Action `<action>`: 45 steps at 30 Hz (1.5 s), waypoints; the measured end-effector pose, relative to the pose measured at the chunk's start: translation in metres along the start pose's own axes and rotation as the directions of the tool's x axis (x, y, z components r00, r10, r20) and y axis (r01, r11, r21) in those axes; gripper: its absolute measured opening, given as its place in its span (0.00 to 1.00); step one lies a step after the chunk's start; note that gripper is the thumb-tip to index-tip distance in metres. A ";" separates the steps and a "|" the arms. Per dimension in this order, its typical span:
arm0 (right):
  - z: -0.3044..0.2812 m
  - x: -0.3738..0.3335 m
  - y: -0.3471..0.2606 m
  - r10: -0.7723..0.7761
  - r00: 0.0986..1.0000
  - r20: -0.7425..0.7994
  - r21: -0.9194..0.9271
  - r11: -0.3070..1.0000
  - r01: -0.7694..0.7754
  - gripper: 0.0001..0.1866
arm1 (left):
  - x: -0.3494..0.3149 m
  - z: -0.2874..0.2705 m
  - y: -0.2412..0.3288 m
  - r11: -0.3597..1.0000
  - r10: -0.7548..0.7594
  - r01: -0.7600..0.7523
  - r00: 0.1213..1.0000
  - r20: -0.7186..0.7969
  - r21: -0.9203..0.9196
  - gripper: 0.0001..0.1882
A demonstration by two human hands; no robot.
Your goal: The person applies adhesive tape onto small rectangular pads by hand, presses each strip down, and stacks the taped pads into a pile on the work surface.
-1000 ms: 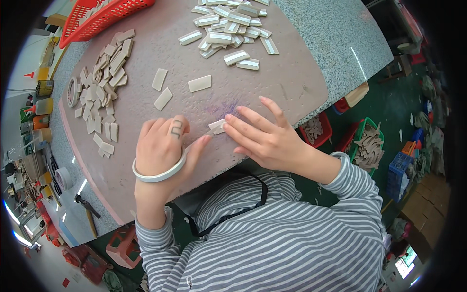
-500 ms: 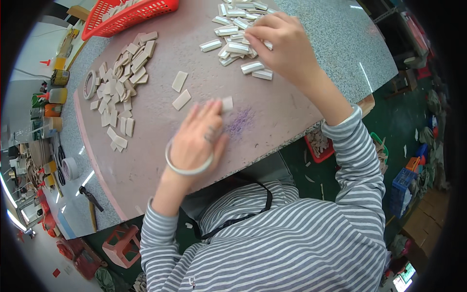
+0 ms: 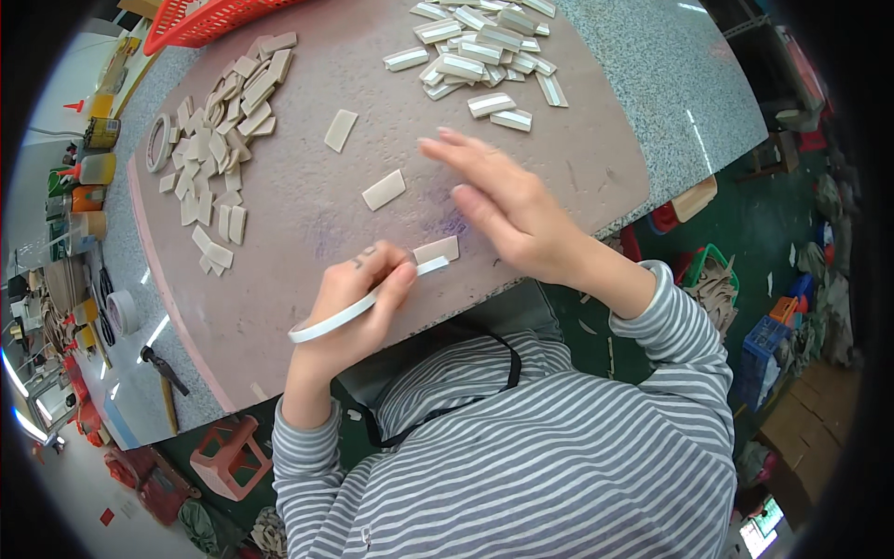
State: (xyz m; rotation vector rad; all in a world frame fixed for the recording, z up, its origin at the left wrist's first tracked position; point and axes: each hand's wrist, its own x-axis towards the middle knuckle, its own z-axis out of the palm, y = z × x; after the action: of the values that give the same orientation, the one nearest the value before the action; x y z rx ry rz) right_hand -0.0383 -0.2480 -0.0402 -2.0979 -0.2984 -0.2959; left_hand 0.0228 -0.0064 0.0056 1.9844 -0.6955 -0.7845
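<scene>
My left hand [image 3: 358,303] is closed, thumb against fingers, on a strip of white tape [image 3: 434,265]. A white ring [image 3: 321,327], which looks like a tape roll, loops around this hand. The tape's free end sticks out past my fingertips along the near edge of a small beige rectangular piece [image 3: 438,249] on the table. My right hand [image 3: 507,200] hovers beyond and to the right of that piece, fingers stretched out, nothing seen in them. Two more bare pieces, one nearer [image 3: 384,190] and one farther [image 3: 341,130], lie beyond my left hand.
A pile of bare beige pieces [image 3: 223,140] lies at left beside another tape roll [image 3: 159,143]. Pieces with white strips [image 3: 475,51] are heaped at the far right. A red basket [image 3: 200,26] stands at the far left; a hammer [image 3: 163,371] lies near the left edge.
My right hand has left the heap of stripped pieces and come nearer, toward my left hand. My left hand has moved nearer and turned; the tape end now shows at its fingertips.
</scene>
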 end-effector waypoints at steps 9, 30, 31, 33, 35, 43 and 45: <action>0.015 -0.064 -0.027 -0.106 0.965 0.241 -0.527 0.820 0.222 0.27 | 0.008 0.013 0.005 0.881 0.117 -0.082 0.992 -0.046 0.467 0.11; 0.016 -0.006 -0.010 -0.004 0.987 -0.162 -0.170 0.985 -0.024 0.12 | 0.006 0.001 -0.010 0.995 -0.073 0.064 0.990 -0.123 -0.076 0.08; 0.008 -0.009 -0.011 0.169 0.961 -0.220 0.032 0.986 -0.166 0.15 | 0.012 0.006 -0.008 0.999 -0.050 0.048 0.996 -0.080 -0.025 0.08; -0.004 -0.025 -0.010 0.051 0.988 -0.145 -0.124 0.990 -0.070 0.17 | 0.019 0.009 -0.007 0.997 -0.015 0.022 0.995 -0.101 0.076 0.10; 0.000 -0.038 -0.015 -0.088 0.996 -0.001 -0.320 0.944 0.083 0.20 | 0.025 0.010 -0.008 0.984 0.024 -0.004 0.993 -0.112 0.176 0.12; 0.016 -0.033 -0.013 -0.235 0.944 0.230 -0.668 0.667 0.329 0.25 | 0.015 -0.021 -0.007 0.648 0.510 -0.321 0.856 -0.081 0.690 0.14; 0.028 -0.028 -0.015 -0.288 0.935 0.209 -0.709 0.613 0.348 0.22 | 0.006 -0.013 -0.008 0.579 0.568 -0.402 0.823 0.003 0.709 0.14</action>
State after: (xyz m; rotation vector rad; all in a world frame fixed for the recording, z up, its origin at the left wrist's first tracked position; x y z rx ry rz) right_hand -0.0670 -0.2191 -0.0519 -2.8710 -0.6997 -0.6403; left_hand 0.0372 -0.0005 0.0029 2.2830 -1.4806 0.0955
